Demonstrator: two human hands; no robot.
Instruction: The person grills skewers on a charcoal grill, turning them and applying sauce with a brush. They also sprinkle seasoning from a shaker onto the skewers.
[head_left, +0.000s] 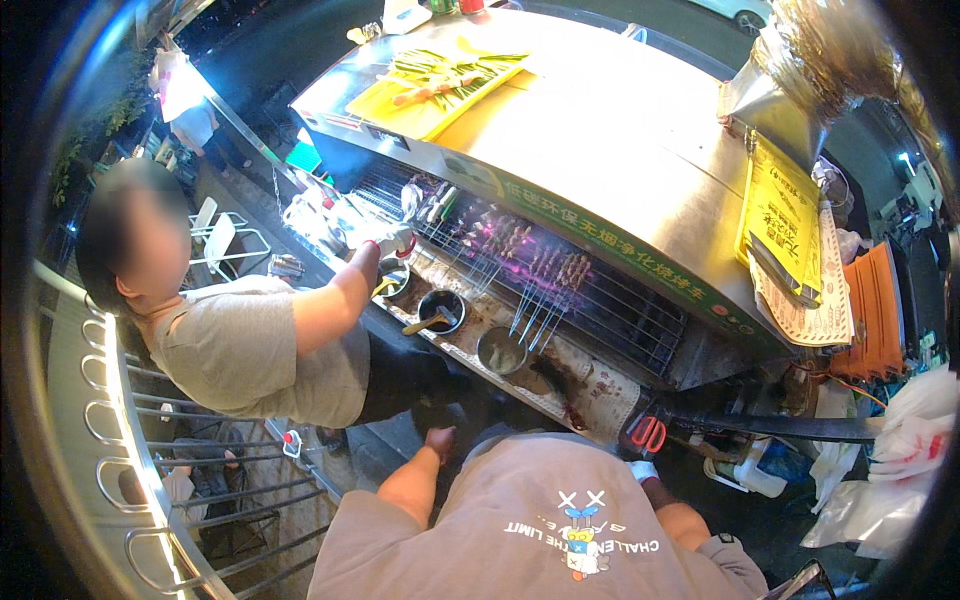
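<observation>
My left hand (442, 441) hangs low at my side in shadow, beside a co-worker's dark trousers; its fingers are too dark to make out. On the other side, my right hand (643, 471) wears a white glove and is partly hidden by my shirt. It is just below red-handled scissors (649, 433) at the counter's end, and whether it touches them is unclear. Before me, skewers of meat (559, 268) lie over the glowing grill (622, 307), their metal ends towards me. A metal bowl (502, 351) and a dark pot (441, 311) with a brush stand along the front ledge.
To the left a co-worker (255, 337) reaches a gloved hand (394, 238) over the grill. A yellow tray (420, 112) of skewered food sits on the steel top (600, 97). Yellow printed bags (780, 217) hang right, above white plastic bags (911, 435). A railing (247, 442) runs lower left.
</observation>
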